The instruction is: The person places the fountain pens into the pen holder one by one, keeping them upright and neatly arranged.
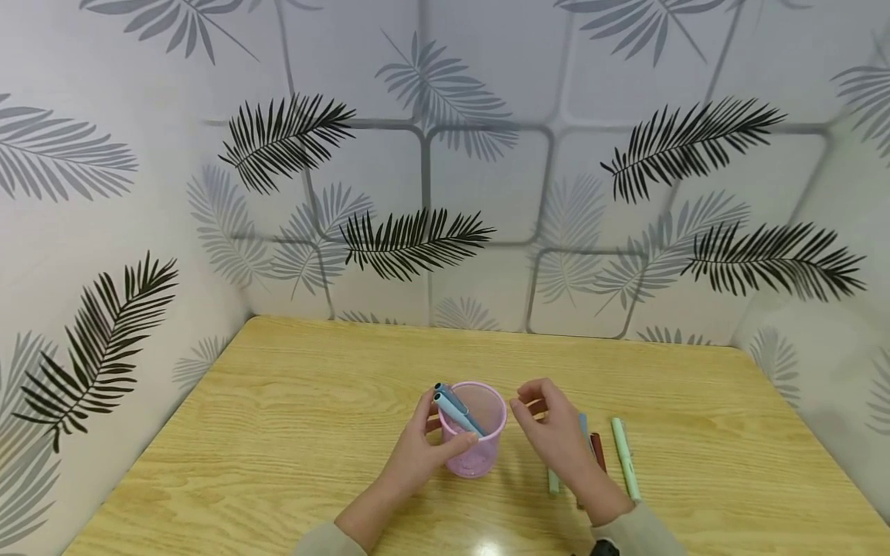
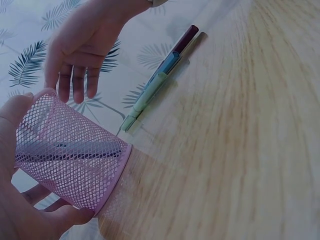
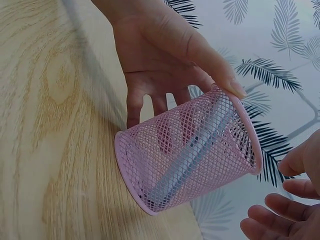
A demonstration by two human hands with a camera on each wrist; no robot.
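My left hand (image 1: 416,455) grips a pink mesh pen holder (image 1: 474,461), with the thumb at its rim and the fingers round the side. Upright on the table, the holder contains a light blue pen (image 1: 455,413) and a darker blue pen (image 1: 455,399), both leaning left. To the right of the rim, my right hand (image 1: 555,432) hovers with loosely bent fingers and nothing between them. Below and beside that hand lie a blue pen (image 1: 583,425), a dark red pen (image 1: 599,452) and light green pens (image 1: 626,463), partly hidden by the right forearm.
The wooden table (image 1: 292,401) extends on both sides of the hands. Behind it and to the sides stand walls with leaf-patterned covering (image 1: 487,193). Bright light reflects off the table near its front.
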